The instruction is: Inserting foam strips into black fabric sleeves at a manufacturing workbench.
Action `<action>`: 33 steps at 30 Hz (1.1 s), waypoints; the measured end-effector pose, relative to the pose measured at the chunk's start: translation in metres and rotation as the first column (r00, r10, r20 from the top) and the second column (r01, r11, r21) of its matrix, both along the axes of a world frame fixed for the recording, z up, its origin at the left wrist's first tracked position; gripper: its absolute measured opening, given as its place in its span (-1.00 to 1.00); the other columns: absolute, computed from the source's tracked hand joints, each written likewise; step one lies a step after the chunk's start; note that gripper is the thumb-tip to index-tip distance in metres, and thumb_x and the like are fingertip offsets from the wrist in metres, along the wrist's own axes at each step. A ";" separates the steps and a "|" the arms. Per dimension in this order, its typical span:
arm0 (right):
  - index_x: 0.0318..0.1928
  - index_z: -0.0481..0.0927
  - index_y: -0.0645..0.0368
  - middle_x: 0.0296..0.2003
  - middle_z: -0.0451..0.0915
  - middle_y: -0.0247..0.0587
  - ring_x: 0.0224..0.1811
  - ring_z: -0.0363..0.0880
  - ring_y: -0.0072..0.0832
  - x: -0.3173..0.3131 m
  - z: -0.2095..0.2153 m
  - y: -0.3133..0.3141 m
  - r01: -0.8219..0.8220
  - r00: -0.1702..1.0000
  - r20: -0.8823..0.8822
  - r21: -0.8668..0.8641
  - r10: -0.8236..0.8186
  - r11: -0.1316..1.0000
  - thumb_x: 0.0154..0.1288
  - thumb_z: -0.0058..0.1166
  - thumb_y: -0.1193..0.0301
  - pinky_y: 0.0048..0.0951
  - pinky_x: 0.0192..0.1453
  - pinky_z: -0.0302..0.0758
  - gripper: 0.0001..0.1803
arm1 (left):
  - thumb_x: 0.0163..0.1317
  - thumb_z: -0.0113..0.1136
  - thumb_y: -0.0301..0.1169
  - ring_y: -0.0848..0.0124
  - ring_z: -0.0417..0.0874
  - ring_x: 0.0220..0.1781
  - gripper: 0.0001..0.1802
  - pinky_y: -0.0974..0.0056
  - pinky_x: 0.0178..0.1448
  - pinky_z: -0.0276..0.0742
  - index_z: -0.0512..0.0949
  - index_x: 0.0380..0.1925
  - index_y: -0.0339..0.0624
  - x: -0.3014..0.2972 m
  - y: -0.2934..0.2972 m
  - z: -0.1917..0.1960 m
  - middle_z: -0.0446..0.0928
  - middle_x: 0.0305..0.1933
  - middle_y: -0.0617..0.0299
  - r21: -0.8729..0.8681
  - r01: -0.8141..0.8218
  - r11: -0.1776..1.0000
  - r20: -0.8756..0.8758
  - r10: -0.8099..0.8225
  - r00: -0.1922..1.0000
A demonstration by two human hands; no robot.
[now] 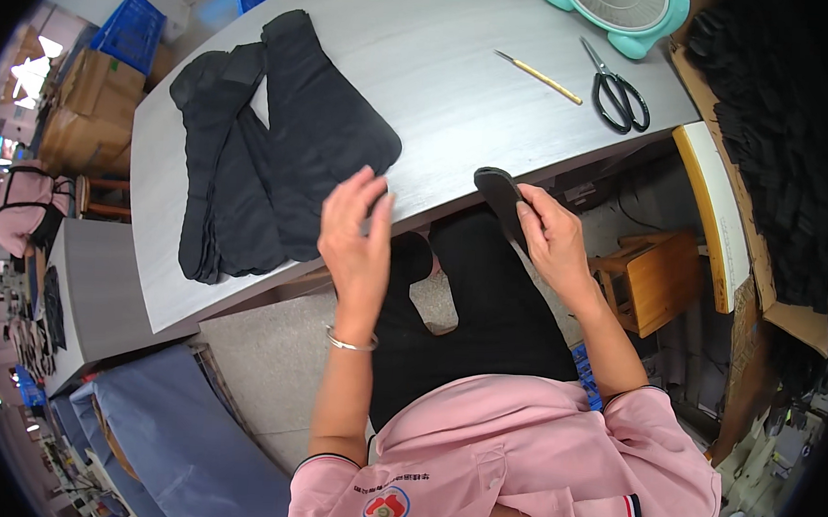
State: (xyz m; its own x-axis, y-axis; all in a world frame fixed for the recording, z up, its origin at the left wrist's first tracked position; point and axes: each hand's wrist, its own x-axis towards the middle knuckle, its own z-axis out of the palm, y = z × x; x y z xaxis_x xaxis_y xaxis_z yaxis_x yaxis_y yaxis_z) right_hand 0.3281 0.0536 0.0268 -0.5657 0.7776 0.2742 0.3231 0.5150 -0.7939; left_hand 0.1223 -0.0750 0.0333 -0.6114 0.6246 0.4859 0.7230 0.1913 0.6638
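My right hand (550, 231) pinches a narrow black strip-like piece (499, 195) with a rounded end, held just off the table's front edge above my lap. What it is made of I cannot tell; it looks flat and padded. My left hand (354, 226) has its fingers loosely spread and thumb apart, with nothing in it. It hovers by the near right edge of a pile of black cloth pieces (322, 130). Those long, rounded pieces lie in overlapping, fanned stacks on the left of the grey table (452, 100). Whether my left fingertips touch the cloth I cannot tell.
A wooden-handled awl (544, 78) and black-handled scissors (617, 96) lie on the right of the table, near a teal fan (623, 11). An open carton (794, 324) of black pieces stands at the right, a wooden stool (655, 278) below. Someone in pink (28, 206) is far left.
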 end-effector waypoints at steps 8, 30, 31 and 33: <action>-0.03 0.57 0.34 -0.35 0.57 -0.02 -0.40 0.58 -0.23 0.005 -0.012 -0.004 -0.053 0.997 -0.064 0.012 0.054 0.998 0.28 0.00 0.67 -0.34 -0.28 0.49 -0.74 | 0.05 0.43 -0.45 0.20 0.62 0.05 -0.75 0.20 0.14 0.53 0.72 -0.21 -0.19 -0.055 0.011 -0.008 0.69 -0.05 0.20 -0.185 0.041 0.982 -0.004 -0.042 0.999; -0.02 0.62 0.21 -0.23 0.62 -0.03 -0.21 0.63 -0.04 0.043 -0.035 -0.011 -0.076 0.993 0.082 -0.046 0.080 0.996 0.25 0.00 0.50 -0.13 -0.13 0.55 -0.70 | 0.31 0.27 -0.37 0.41 0.65 -0.22 -0.80 0.34 -0.03 0.54 0.69 -0.22 -0.30 -0.083 0.016 -0.008 0.70 -0.20 0.16 -0.229 0.099 0.969 0.121 -0.072 0.990; -0.04 0.63 0.18 -0.20 0.62 -0.06 -0.15 0.62 -0.05 0.045 -0.038 -0.010 -0.097 0.983 0.151 -0.038 0.102 0.995 0.22 0.00 0.47 -0.09 -0.08 0.55 -0.70 | 0.35 0.24 -0.34 0.44 0.65 -0.19 -0.77 0.32 0.00 0.54 0.68 -0.19 -0.32 -0.084 0.018 -0.008 0.70 -0.18 0.15 -0.247 0.083 0.965 0.151 -0.046 0.988; -0.07 0.64 0.16 -0.22 0.62 -0.12 -0.15 0.62 -0.10 0.044 -0.045 -0.008 -0.125 0.971 0.214 0.072 0.107 0.990 0.19 0.01 0.44 -0.11 -0.04 0.54 -0.70 | 0.42 0.18 -0.33 0.48 0.63 -0.15 -0.73 0.33 0.02 0.55 0.67 -0.15 -0.36 -0.083 0.025 -0.004 0.71 -0.15 0.18 -0.227 -0.008 0.974 0.149 0.042 0.988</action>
